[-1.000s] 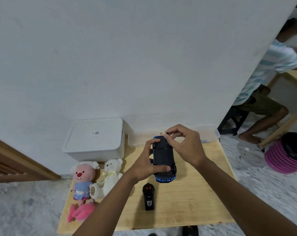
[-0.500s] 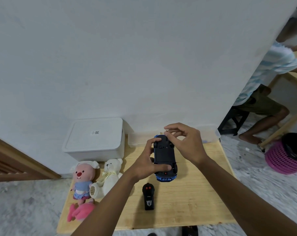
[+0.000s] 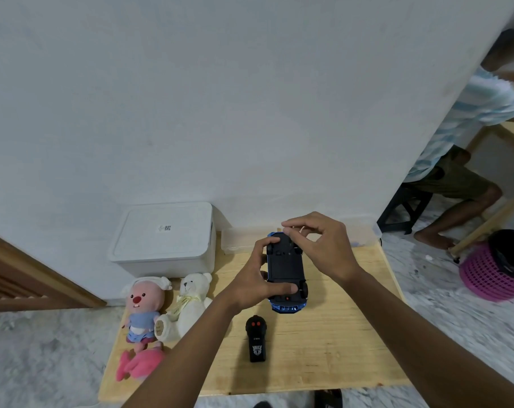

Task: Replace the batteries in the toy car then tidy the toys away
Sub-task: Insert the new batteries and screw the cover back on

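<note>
Blue toy car (image 3: 285, 269) upside down, black belly up, over wooden table (image 3: 332, 354). Left hand (image 3: 249, 282) grips car's side, thumb across belly near back wheels. Right hand (image 3: 323, 248) at car's far end, fingers curled, tips touching it; cannot tell if they hold anything. Black remote (image 3: 256, 338) with red buttons lies on table, near car. Pink plush (image 3: 142, 307) and white bear (image 3: 189, 301) sit side by side at table's left edge. White lidded box (image 3: 164, 240) behind them, against wall.
</note>
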Available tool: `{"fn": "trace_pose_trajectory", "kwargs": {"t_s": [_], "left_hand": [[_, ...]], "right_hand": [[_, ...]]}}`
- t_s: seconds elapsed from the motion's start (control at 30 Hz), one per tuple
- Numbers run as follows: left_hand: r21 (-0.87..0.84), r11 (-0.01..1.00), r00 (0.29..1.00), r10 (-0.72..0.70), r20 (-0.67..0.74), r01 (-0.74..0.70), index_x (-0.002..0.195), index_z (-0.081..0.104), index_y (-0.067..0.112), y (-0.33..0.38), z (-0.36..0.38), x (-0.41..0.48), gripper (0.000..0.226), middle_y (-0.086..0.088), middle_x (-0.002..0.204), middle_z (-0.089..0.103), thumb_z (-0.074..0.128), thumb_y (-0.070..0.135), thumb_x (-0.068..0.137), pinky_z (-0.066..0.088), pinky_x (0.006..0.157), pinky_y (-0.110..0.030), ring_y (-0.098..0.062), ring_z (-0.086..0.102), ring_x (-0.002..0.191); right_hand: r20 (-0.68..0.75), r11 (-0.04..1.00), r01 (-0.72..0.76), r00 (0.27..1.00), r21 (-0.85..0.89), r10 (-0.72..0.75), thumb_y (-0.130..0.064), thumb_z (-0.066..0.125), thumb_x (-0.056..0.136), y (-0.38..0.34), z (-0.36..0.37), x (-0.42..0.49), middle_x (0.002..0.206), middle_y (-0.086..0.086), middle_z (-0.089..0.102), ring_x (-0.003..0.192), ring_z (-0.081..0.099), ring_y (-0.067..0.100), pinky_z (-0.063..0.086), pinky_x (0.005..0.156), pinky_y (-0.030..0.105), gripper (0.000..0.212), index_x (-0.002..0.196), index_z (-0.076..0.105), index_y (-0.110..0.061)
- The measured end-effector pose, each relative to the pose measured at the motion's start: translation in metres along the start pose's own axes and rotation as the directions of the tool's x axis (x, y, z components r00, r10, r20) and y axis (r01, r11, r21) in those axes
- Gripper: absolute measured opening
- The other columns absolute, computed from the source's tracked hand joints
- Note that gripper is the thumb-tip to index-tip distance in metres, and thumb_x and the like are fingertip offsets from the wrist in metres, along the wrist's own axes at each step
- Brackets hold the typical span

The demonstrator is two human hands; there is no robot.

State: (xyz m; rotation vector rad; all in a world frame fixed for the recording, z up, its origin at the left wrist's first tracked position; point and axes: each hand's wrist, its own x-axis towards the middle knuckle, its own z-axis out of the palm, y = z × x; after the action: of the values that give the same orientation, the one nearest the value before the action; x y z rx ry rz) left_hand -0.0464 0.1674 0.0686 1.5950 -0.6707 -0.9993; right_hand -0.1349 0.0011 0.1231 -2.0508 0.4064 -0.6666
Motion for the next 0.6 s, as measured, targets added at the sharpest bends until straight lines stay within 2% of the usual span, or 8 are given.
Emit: {"fn": "trace_pose_trajectory", "kwargs": {"t_s": [0.17, 0.23, 0.33, 0.43, 0.53, 0.6], "left_hand": [[-0.015, 1.000, 1.000, -0.002, 0.000, 0.002, 0.139, 0.036, 0.048, 0.0007, 0.0009, 0.0000, 0.091, 0.001, 0.133, 0.054, 0.092, 0.015, 0.076, 0.062, 0.090, -0.040, -0.025, 0.068, 0.110], [-0.010, 1.000, 1.000, -0.001, -0.002, 0.001, 0.139, 0.036, 0.048, 0.0004, 0.0013, -0.0001, 0.091, 0.000, 0.134, 0.054, 0.092, 0.015, 0.075, 0.062, 0.089, -0.037, -0.023, 0.068, 0.110], [-0.018, 1.000, 1.000, 0.003, 0.000, -0.003, 0.138, 0.036, 0.049, 0.0005, 0.0026, -0.0006, 0.091, -0.001, 0.135, 0.054, 0.092, 0.015, 0.075, 0.062, 0.088, -0.034, -0.022, 0.067, 0.112], [-0.008, 1.000, 1.000, 0.009, -0.006, -0.009, 0.138, 0.036, 0.050, 0.0012, 0.0034, -0.0005, 0.091, 0.000, 0.134, 0.054, 0.092, 0.015, 0.075, 0.061, 0.090, -0.035, -0.023, 0.065, 0.116], [-0.011, 1.000, 1.000, 0.002, -0.011, -0.002, 0.139, 0.036, 0.049, 0.0016, 0.0036, -0.0005, 0.091, -0.001, 0.134, 0.055, 0.092, 0.015, 0.075, 0.061, 0.091, -0.039, -0.023, 0.067, 0.112], [-0.011, 1.000, 1.000, 0.001, -0.010, -0.001, 0.139, 0.036, 0.048, 0.0019, 0.0041, -0.0009, 0.091, -0.001, 0.134, 0.055, 0.092, 0.015, 0.075, 0.061, 0.091, -0.038, -0.023, 0.068, 0.111]], "right_hand": [[0.018, 1.000, -0.005, 1.000, -0.009, 0.005, -0.015, 0.070, 0.092, 0.0019, -0.0001, -0.0015, 0.100, -0.016, 0.076, 0.092, 0.071, 0.006, 0.057, 0.086, 0.027, 0.017, 0.102, 0.080, -0.025], [0.015, 1.000, -0.025, 1.000, -0.005, 0.025, -0.017, 0.072, 0.091, 0.0012, -0.0012, -0.0013, 0.096, -0.018, 0.076, 0.086, 0.071, 0.005, 0.058, 0.084, 0.026, 0.015, 0.100, 0.080, -0.026], [-0.002, 1.000, -0.015, 1.000, 0.016, 0.015, -0.020, 0.078, 0.087, 0.0005, -0.0028, -0.0004, 0.089, -0.012, 0.075, 0.076, 0.068, 0.011, 0.058, 0.077, 0.026, 0.012, 0.097, 0.080, -0.027], [0.003, 1.000, 0.026, 1.000, -0.010, -0.026, -0.022, 0.077, 0.088, 0.0021, -0.0031, -0.0013, 0.094, -0.012, 0.072, 0.083, 0.068, 0.012, 0.056, 0.079, 0.026, 0.012, 0.099, 0.080, -0.027], [0.004, 1.000, 0.024, 1.000, -0.020, -0.024, -0.016, 0.071, 0.092, 0.0025, -0.0034, -0.0028, 0.103, -0.016, 0.074, 0.094, 0.070, 0.005, 0.056, 0.086, 0.025, 0.015, 0.101, 0.079, -0.025], [0.002, 1.000, -0.010, 1.000, -0.001, 0.010, -0.015, 0.073, 0.091, 0.0015, -0.0046, -0.0027, 0.096, -0.017, 0.076, 0.088, 0.071, 0.004, 0.057, 0.084, 0.025, 0.014, 0.098, 0.080, -0.024]]}}
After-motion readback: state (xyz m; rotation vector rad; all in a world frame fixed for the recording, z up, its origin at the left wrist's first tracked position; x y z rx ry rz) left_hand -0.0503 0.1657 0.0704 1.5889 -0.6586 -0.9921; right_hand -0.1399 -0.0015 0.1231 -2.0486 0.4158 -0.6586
